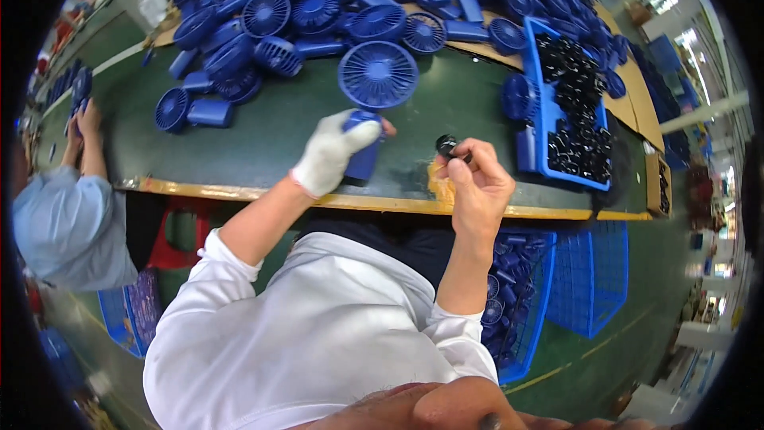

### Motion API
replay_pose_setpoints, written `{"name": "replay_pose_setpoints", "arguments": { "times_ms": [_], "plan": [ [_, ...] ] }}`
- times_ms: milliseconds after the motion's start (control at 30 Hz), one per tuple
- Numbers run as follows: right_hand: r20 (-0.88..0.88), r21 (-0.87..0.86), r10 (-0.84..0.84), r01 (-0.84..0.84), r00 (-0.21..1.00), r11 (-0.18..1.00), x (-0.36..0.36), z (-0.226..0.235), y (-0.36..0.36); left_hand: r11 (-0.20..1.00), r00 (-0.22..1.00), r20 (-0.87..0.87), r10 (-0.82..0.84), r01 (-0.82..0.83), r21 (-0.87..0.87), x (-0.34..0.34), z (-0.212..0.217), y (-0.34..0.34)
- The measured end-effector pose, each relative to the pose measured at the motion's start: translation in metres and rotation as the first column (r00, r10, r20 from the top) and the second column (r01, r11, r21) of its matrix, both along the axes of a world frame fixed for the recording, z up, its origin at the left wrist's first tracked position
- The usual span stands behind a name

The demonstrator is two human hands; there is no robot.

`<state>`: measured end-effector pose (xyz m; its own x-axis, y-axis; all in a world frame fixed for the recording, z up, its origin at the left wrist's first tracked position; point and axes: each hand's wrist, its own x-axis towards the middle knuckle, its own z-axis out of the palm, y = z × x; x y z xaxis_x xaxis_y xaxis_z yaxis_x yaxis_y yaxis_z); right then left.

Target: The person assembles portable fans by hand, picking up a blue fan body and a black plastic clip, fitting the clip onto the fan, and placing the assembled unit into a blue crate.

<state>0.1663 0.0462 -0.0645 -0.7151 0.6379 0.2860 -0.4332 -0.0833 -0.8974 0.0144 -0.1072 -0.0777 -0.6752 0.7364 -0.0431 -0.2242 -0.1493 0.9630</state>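
My left hand [328, 151], in a white glove, is closed round the neck of a blue handheld fan [378, 74]. The fan's round grille points away from me, and its handle hangs below my palm over the green tabletop. To the right, my bare right hand [480, 179] pinches a small round black part [447, 145] between thumb and fingers. This part is apart from the fan. Its exact kind is too small to make out.
A large heap of blue fans [318, 8] covers the table's far side. At right stands a blue crate [535, 135] of small black parts. Below the table edge is a basket [541, 310] of blue pieces. Another person [72, 215] works at the left.
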Motion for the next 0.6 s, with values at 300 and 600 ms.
{"name": "replay_pose_setpoints", "arguments": {
  "times_ms": [300, 600],
  "plan": [
    [0.04, -0.216, 0.163, -0.151, 0.986, 0.965, -0.023, -0.015, -0.035, 0.97, 0.907, -0.411, -0.09, -0.013, -0.241, 0.026, 0.019, 0.007],
    [0.157, -0.156, -0.002, 0.026, 0.988, 0.987, -0.034, -0.034, -0.033, 0.941, 0.759, -0.651, -0.019, -0.207, -0.268, 0.02, 0.004, 0.015]
  ]
}}
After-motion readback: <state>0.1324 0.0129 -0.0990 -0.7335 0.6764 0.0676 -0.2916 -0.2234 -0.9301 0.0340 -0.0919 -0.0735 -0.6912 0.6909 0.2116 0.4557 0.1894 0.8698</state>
